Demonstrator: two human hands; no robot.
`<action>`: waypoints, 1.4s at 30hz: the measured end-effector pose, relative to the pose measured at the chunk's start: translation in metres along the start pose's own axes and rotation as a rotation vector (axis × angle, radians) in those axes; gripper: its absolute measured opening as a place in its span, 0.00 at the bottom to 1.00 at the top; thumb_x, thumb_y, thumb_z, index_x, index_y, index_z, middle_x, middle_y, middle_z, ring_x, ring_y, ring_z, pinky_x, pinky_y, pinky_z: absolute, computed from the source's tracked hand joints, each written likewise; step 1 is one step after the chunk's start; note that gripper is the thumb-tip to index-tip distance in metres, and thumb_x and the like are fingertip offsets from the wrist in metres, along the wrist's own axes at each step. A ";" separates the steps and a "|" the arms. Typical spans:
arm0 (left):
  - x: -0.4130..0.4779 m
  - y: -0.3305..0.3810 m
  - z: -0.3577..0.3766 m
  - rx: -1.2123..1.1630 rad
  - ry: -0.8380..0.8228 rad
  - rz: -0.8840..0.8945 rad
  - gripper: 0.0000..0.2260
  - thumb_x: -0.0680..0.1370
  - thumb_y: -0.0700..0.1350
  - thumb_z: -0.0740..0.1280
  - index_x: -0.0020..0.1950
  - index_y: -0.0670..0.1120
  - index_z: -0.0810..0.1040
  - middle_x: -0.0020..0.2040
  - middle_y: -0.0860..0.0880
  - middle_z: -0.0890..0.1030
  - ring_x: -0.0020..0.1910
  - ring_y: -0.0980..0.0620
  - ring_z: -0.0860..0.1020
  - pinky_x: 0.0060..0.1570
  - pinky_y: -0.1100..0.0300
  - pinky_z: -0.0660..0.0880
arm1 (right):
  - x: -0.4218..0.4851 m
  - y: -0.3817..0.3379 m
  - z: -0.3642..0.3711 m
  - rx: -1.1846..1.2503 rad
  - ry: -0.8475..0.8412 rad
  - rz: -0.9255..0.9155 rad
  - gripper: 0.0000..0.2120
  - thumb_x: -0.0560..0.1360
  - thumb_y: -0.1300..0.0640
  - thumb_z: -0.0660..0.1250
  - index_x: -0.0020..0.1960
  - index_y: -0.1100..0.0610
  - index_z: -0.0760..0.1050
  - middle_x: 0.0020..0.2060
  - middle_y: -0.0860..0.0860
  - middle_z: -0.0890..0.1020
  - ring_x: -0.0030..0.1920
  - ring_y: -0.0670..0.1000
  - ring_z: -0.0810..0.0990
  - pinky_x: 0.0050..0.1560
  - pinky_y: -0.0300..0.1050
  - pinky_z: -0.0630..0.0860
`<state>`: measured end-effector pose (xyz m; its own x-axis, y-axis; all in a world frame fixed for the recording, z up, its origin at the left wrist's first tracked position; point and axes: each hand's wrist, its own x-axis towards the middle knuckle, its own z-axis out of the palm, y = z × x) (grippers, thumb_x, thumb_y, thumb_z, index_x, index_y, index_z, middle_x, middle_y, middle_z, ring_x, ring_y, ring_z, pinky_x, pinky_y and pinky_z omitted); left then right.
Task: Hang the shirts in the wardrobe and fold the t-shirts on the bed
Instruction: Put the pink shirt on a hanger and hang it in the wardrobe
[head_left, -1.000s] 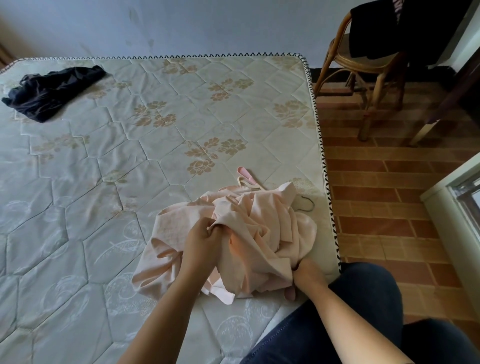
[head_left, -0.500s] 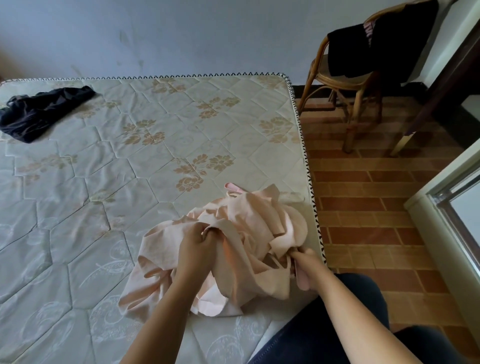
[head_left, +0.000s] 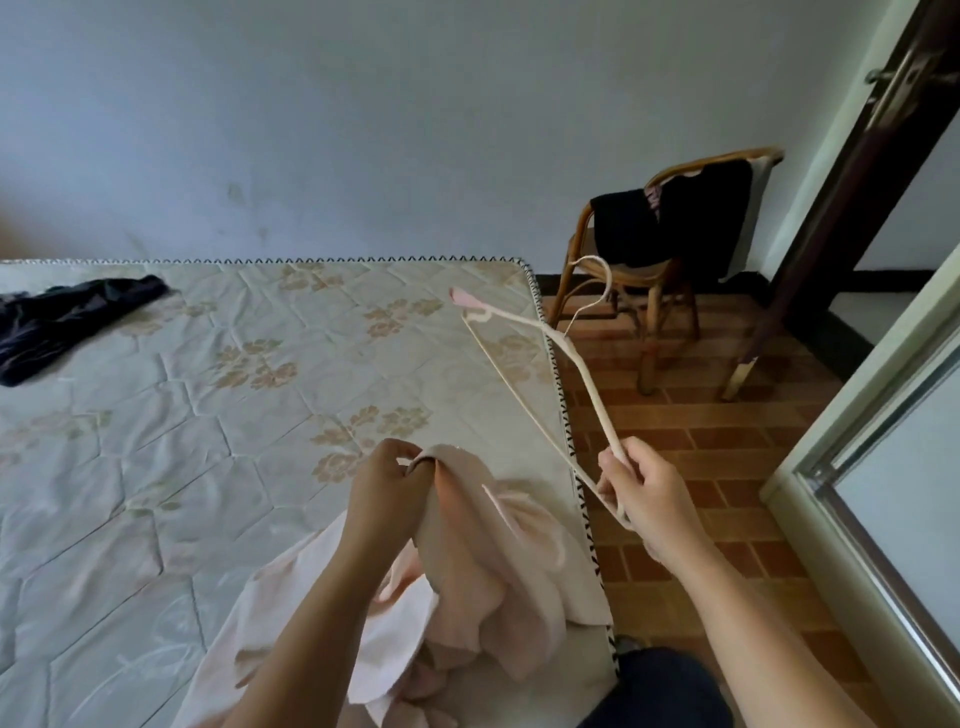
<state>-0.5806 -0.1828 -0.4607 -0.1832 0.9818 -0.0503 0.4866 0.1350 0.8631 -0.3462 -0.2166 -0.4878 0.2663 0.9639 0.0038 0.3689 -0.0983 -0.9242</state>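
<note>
1. The left hand (head_left: 384, 493) pinched a fold of the pink shirt (head_left: 493, 561), lifted at lower centre; the rest lay heaped on the bed (head_left: 208, 415).
2. The right hand (head_left: 644, 499) had its grip closed round one end of the pale hanger (head_left: 586, 387), centre right.
3. The step in hand looked like dressing the hanger.
4. The next move would call for finding the collar and feeding a hanger arm inside.

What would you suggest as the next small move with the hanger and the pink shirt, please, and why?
Probably guide the free end of the hanger into the pink shirt where the left hand pinches it up. The right hand grips the hanger by one end, in the air and clear of the shirt, whose rest lies bunched on the bed.
</note>
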 end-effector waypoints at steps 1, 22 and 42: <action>0.003 0.006 0.000 0.007 -0.004 0.003 0.03 0.78 0.42 0.62 0.50 0.47 0.73 0.38 0.57 0.72 0.37 0.62 0.71 0.33 0.66 0.66 | 0.000 -0.007 0.000 0.088 -0.002 -0.001 0.07 0.79 0.57 0.62 0.43 0.57 0.73 0.34 0.53 0.79 0.36 0.52 0.79 0.37 0.46 0.76; 0.050 0.013 -0.002 0.230 -0.112 0.020 0.07 0.76 0.45 0.66 0.49 0.41 0.79 0.44 0.48 0.77 0.44 0.49 0.75 0.44 0.56 0.74 | 0.011 -0.054 0.004 0.278 -0.045 -0.194 0.11 0.78 0.58 0.62 0.40 0.63 0.74 0.20 0.45 0.63 0.21 0.42 0.58 0.23 0.32 0.58; 0.066 0.006 -0.020 0.303 -0.048 0.088 0.04 0.76 0.43 0.66 0.46 0.44 0.79 0.41 0.48 0.76 0.40 0.47 0.75 0.34 0.60 0.70 | -0.006 -0.044 -0.011 -0.083 -0.375 0.059 0.15 0.79 0.52 0.61 0.37 0.58 0.75 0.21 0.47 0.64 0.22 0.44 0.58 0.27 0.36 0.59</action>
<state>-0.6066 -0.1195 -0.4488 -0.0926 0.9956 -0.0119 0.7327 0.0762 0.6762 -0.3542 -0.2211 -0.4433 -0.0492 0.9780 -0.2028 0.4372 -0.1615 -0.8848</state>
